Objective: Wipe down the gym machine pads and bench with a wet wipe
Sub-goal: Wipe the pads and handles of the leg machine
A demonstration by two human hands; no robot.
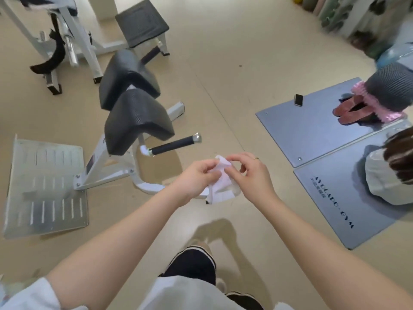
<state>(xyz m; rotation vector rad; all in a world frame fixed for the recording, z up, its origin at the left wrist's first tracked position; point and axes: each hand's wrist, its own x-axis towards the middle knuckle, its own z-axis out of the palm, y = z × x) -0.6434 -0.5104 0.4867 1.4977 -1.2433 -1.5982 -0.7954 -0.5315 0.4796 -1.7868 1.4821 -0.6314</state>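
Held between both hands above the beige floor: white wet wipe, crumpled, lower part hanging loose. Gripped at its upper left by left hand, fingers curled round the cloth. Pinched at its top by right hand, thumb and forefinger closed on the fabric, remaining fingers bent; exact fold of the wipe concealed behind the fingers.

Located just left of the hands, not touched: white-framed gym machine with two black pads, near pad and far pad. Projecting toward the hands: black handle. Lying on the floor at far left: metal footplate, edge blurred.

Further back: grey padded bench. Cut off at the top left corner: second white machine, upper part outside the view.

Laid at right: two grey mats; lettering on the nearer mat only partly legible. Partly cropped at the right edge: another person, seated on the mats. Resting on the far mat: small dark phone.
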